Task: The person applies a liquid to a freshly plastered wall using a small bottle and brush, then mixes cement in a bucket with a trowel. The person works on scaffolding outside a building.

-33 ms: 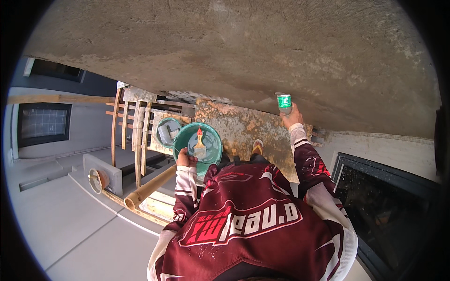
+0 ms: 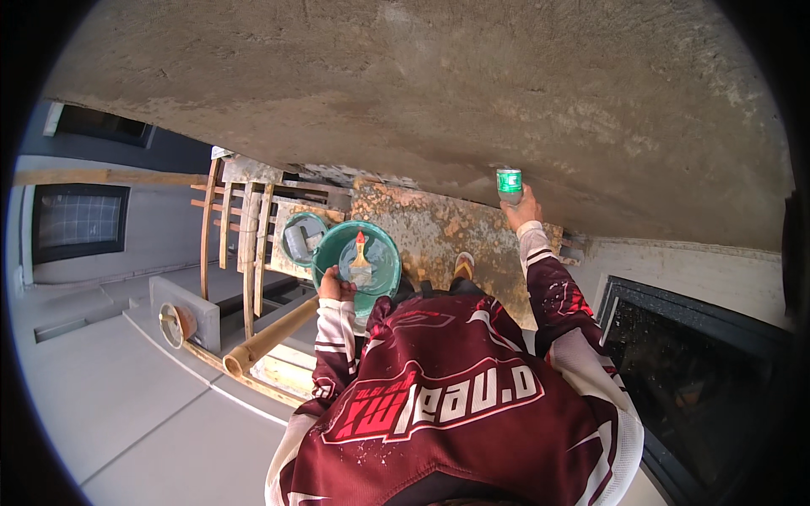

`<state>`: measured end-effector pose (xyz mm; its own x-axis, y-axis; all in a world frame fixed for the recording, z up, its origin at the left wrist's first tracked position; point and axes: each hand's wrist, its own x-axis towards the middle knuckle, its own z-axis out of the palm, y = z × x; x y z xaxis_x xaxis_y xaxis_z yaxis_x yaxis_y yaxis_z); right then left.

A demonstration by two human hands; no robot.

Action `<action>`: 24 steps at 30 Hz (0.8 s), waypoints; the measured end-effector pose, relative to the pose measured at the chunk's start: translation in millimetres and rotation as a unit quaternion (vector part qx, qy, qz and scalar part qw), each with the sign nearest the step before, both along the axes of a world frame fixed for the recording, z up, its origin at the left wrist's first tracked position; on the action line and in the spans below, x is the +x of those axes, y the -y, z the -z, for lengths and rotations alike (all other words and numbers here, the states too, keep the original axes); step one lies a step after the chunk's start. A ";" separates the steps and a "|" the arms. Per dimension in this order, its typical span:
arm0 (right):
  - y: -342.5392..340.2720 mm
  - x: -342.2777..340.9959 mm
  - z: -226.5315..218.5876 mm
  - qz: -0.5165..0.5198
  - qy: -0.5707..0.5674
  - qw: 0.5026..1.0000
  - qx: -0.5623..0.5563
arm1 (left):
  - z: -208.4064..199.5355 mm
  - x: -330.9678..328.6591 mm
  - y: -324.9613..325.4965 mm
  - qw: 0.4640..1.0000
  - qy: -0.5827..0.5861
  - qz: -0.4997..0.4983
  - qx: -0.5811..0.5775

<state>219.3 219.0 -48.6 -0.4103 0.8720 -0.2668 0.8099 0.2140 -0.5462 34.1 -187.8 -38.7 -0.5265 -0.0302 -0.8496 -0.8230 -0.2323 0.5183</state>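
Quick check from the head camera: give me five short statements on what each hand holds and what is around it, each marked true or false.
1. The left hand holds a green bowl by its rim. True.
2. The bowl is empty. False: a paintbrush lies in it.
3. The right hand presses a small green-banded container to the rough plastered wall. True.
4. The right hand holds the paintbrush. False: it holds the container.
5. The person stands on a bare tiled floor. False: a foot rests on a stained board of a wooden scaffold.

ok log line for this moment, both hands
left hand: holds green basin, brush inside | right hand: presses green-topped tool on plaster wall | stance: scaffold board
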 end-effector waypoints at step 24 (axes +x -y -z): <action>-25.5 195.6 71.8 0.084 0.194 0.976 -0.048 | -4.2 11.5 -19.3 0.999 -0.011 0.029 -0.011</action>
